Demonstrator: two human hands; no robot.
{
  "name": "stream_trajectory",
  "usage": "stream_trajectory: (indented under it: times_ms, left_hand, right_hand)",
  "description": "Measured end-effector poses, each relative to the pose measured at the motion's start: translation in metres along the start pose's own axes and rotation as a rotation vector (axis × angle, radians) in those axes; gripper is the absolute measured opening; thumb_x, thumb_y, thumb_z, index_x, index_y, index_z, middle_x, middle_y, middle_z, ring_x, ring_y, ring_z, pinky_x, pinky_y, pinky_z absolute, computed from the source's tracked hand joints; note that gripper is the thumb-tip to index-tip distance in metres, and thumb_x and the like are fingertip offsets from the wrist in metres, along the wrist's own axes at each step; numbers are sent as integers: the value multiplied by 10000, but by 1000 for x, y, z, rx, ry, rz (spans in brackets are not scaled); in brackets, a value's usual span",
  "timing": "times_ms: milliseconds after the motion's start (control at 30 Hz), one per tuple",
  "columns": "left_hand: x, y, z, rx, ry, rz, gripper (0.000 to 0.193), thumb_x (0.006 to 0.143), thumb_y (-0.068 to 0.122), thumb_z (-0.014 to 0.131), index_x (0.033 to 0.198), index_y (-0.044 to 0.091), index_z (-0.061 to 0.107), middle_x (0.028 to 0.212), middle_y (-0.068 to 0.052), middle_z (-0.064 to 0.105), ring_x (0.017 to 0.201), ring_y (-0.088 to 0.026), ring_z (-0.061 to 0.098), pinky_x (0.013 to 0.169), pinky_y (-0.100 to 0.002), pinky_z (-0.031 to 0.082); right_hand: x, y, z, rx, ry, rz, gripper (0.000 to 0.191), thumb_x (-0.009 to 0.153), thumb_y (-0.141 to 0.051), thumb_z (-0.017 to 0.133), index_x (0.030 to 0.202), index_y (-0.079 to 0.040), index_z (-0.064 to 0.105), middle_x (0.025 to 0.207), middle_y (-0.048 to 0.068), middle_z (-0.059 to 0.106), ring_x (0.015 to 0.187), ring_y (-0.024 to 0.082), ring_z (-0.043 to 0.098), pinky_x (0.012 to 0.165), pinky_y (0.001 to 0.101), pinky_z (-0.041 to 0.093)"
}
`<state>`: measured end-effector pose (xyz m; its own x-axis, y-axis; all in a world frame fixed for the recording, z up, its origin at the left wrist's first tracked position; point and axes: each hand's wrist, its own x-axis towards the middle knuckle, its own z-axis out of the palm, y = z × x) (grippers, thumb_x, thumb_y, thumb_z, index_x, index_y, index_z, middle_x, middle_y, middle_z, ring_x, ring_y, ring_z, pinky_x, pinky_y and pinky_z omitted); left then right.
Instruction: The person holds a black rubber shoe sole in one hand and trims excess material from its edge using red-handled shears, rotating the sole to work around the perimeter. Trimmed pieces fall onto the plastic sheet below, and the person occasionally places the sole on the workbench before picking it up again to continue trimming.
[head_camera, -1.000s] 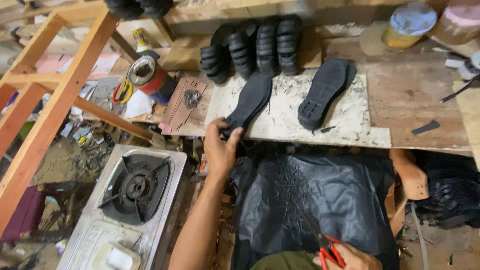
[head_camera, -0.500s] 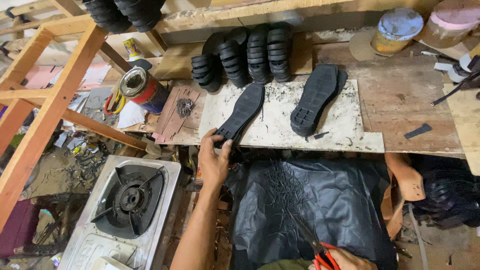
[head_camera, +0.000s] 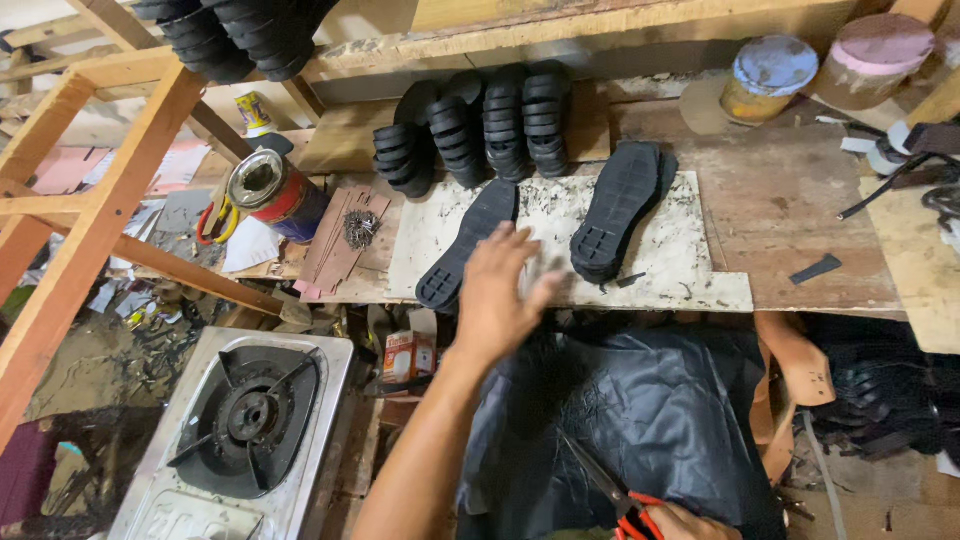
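Note:
My left hand (head_camera: 503, 290) hovers open, fingers spread, over the front edge of a stained white board (head_camera: 660, 270), just right of a black shoe sole (head_camera: 468, 245) lying there. A second black sole (head_camera: 618, 208) lies further right on the board. My right hand (head_camera: 675, 523) shows only at the bottom edge, closed on red-handled scissors (head_camera: 610, 490) whose blades point up-left over a black leather sheet (head_camera: 640, 420) spread across my lap.
Rows of black soles (head_camera: 480, 125) stand at the bench's back. A tin can (head_camera: 275, 190), two lidded jars (head_camera: 765, 75) and straps sit on the bench. A gas stove (head_camera: 245, 430) stands lower left beside a wooden frame (head_camera: 90, 230). Tan leather pieces (head_camera: 795, 370) hang right.
My left hand let go of the near sole's heel and moved right and up, now open over the board. The view shifted closer to the bench.

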<state>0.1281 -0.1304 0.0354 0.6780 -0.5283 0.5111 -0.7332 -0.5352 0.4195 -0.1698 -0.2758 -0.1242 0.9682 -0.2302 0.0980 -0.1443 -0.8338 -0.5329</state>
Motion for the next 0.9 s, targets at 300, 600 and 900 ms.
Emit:
stream_trajectory:
  times_ms: [300,600,900]
  left_hand:
    - [66,56,37,239,-367,-115,477,855,462,732,1041,23,752,1124,-181,715,1076,-353,661,911,-478,530]
    - [12,19,-10,-1353,-112,-690,539,923,369,721,1271,-38,664,1045,-93,716,940,-192,683,814,-343,526]
    - [-150,71,-1,-1544,-593,-687,370,997,32,735,1352,-37,658,1144,-74,693,1007,-124,631,912,-311,508]
  right_hand:
    - [10,-6,-14,-57,-248,8,438,793,-498,715,1061,-164,805,876,9,806,560,124,777,588,334,638]
    - [-1,-5,-6,97,-63,-35,474,637,-529,834,910,-142,816,827,32,807,558,198,771,492,360,624]
    - [-4,-13,-20,122,-195,261,603,581,-540,940,1060,-191,829,835,60,818,676,206,800,681,346,623]
